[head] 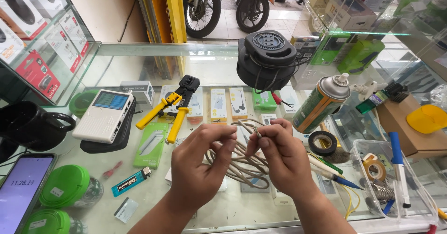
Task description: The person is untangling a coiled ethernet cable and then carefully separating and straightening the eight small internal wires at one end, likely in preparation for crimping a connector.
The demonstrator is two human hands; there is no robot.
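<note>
Both forearms are rising from the bottom edge of the view, and the two hands are meeting above the middle of the glass tabletop (219,71). The left hand (198,166) is curling its fingers inward, its grip pinched closed on a strand of the beige cable (242,162) between thumb and forefinger. The right hand (279,157) is doing the same from the other side, its grip closed tight around the cable's end, where a small loop of bare wire is sticking up between the fingertips. The remaining length of the cable is hanging in a loose coil below and between the hands, resting just over the glass.

Left of the hands, a yellow-handled crimping tool (170,108) is lying tilted on the glass, with a white tester with a small screen (104,115) sitting beside it on a black pouch. A blue lighter (131,181) is lying nearer the camera, close to two green lids (65,185) and a phone (21,189) with a lit screen at the bottom left corner. A black mug (30,124) is standing at the far left.

Behind the hands, a black cable reel (266,59) is sitting on the glass. To the right, a spray can (321,102) is leaning, a roll of black tape (323,142) is lying flat near it, and a clear plastic tray (421,201) is holding pens and tape.
</note>
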